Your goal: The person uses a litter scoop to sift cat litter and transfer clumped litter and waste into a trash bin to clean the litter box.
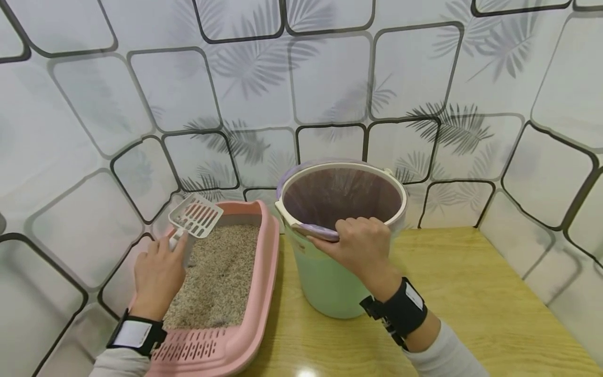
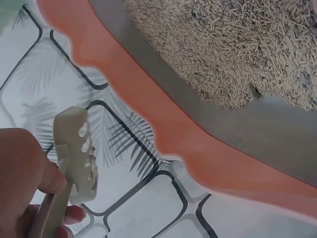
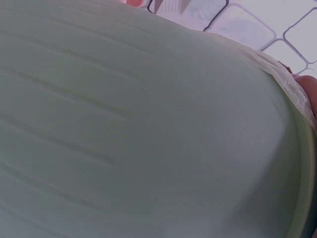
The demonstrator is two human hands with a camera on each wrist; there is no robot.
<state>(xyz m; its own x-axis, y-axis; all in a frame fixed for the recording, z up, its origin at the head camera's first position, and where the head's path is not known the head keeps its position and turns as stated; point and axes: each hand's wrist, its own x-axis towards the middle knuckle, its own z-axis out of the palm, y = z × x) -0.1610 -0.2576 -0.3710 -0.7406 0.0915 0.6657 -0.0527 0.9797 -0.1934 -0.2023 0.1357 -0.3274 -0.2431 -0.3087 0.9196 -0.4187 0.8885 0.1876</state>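
Note:
My left hand (image 1: 159,269) holds a white slotted litter scoop (image 1: 195,214) by its handle, raised over the left side of a pink litter box (image 1: 267,277). Tan pellet litter (image 1: 221,272) covers the bottom of the box. In the left wrist view the scoop (image 2: 74,153) is seen nearly edge-on, beyond the box's rim. On the right, my right hand (image 1: 363,246) grips the near rim of a green trash bin (image 1: 330,283). A purple liner (image 1: 315,231) folds over the bin's cream rim beside the thumb. The right wrist view shows mostly the bin's side wall (image 3: 173,129).
Both containers stand side by side on a yellow wood-grain table (image 1: 461,293). Behind and at both sides hangs a white patterned covering (image 1: 330,78) with dark rounded squares and leaves. A slotted ledge (image 1: 188,345) forms the near end of the litter box.

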